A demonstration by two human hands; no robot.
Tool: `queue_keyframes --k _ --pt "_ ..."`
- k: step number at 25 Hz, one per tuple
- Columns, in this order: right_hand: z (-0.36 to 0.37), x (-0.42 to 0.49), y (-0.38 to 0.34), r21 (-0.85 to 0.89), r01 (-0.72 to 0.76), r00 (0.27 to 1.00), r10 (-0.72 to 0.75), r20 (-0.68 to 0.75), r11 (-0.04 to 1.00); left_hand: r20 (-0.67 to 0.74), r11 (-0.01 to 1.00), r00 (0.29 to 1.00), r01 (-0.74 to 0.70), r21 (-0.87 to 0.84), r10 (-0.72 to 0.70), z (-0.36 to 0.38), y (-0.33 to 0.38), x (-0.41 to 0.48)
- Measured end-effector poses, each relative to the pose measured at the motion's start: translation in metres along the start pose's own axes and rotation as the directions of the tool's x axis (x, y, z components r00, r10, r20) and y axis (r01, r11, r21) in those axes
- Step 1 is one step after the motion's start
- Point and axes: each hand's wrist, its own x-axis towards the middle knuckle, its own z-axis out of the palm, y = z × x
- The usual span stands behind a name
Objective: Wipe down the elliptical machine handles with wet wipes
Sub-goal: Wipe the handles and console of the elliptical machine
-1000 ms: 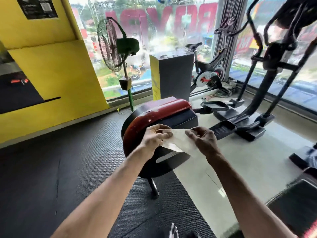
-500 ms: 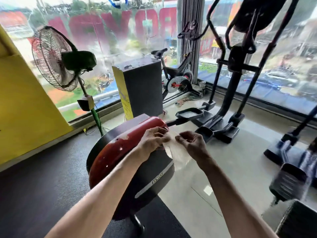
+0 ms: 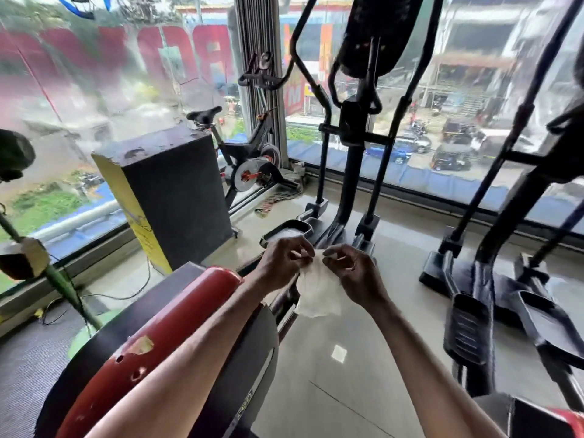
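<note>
Left hand (image 3: 284,263): fingers pinch the top edge of the thin white wet wipe (image 3: 319,295). Right hand (image 3: 354,273): likewise. The sheet was stretched flat a second ago and now hangs unfolded. The black tubular elliptical handles (image 3: 291,42) have come closer and are unwiped. Wiping is judged imminent.

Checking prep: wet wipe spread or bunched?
Partly spread: wet wipe hangs as a loose sheet, its top edge pinched between left hand and right hand.

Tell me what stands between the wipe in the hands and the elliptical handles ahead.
Nothing visible does. The left hand and right hand pinch the wet wipe in open air; the elliptical handle rises ahead, and only the low pedal lies beneath the path.
</note>
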Motion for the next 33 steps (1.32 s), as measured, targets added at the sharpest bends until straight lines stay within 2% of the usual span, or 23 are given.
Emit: queue_keyframes --k 3,7,11,15,19,21,23,25,27,30,33 --pt "-0.011 0.048 0.01 -0.005 -0.026 0.994 0.025 -0.105 1.0 0.014 0.999 0.999 -0.032 -0.017 0.032 -0.002 -0.008 0.064" --pt "-0.022 0.102 0.028 -0.016 -0.07 0.976 0.065 -0.208 0.997 0.093 0.934 0.991 0.126 -0.333 -0.1 0.001 -0.011 0.13" --pt "-0.035 0.149 0.048 0.061 -0.101 0.968 0.113 -0.226 0.993 0.199 0.808 0.976 0.185 -0.559 -0.086 0.011 -0.016 0.182" --pt "-0.06 0.195 0.077 0.105 -0.112 0.964 0.134 -0.231 0.988 0.283 0.791 0.958 0.203 -0.577 -0.04 0.036 -0.02 0.234" --pt "-0.096 0.247 0.114 0.119 -0.111 0.956 0.139 -0.258 0.987 0.215 0.771 0.965 0.248 -0.586 -0.148 0.067 -0.014 0.293" --pt "-0.118 0.274 0.13 0.266 -0.159 0.933 0.233 -0.274 0.951 0.184 0.758 0.96 0.279 -0.59 -0.21 0.087 -0.007 0.323" --pt "-0.137 0.298 0.143 0.431 -0.233 0.919 0.343 -0.196 0.872 0.143 0.767 0.96 0.279 -0.578 -0.241 0.108 0.0 0.357" --pt "-0.155 0.319 0.16 0.468 -0.272 0.921 0.368 -0.125 0.841 0.087 0.773 0.962 0.261 -0.578 -0.259 0.128 0.007 0.388" --pt "-0.17 0.338 0.172 0.493 -0.26 0.914 0.376 -0.152 0.83 0.032 0.791 0.963 0.238 -0.563 -0.267 0.145 0.012 0.412" --pt "-0.192 0.365 0.191 0.582 -0.279 0.886 0.439 -0.151 0.764 0.017 0.743 0.953 0.246 -0.623 -0.301 0.168 0.016 0.447" --pt "-0.208 0.388 0.209 0.575 -0.306 0.885 0.449 -0.122 0.759 0.081 0.67 0.943 0.289 -0.684 -0.324 0.186 0.015 0.483"
